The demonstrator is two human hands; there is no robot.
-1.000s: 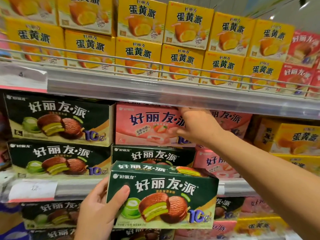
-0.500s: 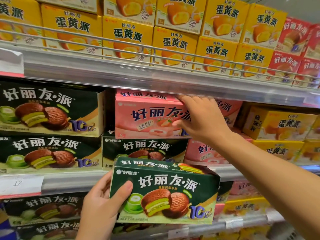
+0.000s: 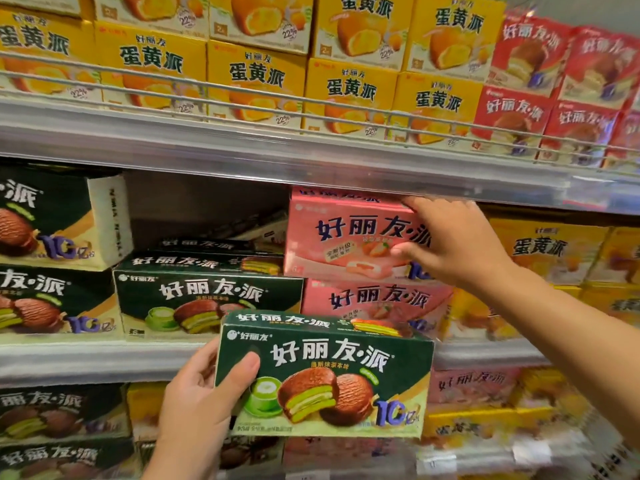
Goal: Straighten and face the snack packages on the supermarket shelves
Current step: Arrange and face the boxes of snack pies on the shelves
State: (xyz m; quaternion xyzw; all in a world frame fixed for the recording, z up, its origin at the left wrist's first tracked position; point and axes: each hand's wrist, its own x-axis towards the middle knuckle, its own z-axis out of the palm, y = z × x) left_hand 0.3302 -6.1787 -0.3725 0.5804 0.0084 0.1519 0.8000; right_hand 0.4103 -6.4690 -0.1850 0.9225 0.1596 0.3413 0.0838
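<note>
A green box (image 3: 325, 379) is held by its left end in the left hand (image 3: 194, 407), in front of the middle shelf (image 3: 86, 358) edge. The top pink box (image 3: 349, 237) on that shelf is gripped by the right hand (image 3: 453, 244).

Tiered supermarket shelving fills the view. A pale, glossy price rail (image 3: 242, 157) fronts the upper shelf, with thin wire guard rails (image 3: 346, 112) running above it. A second rail (image 3: 86, 362) edges the middle shelf. Behind an open gap on the middle tier shows a dim grey back panel (image 3: 207, 202) — unlit, shadowed. Far upper right, a pale ceiling strip (image 3: 588, 5).
</note>
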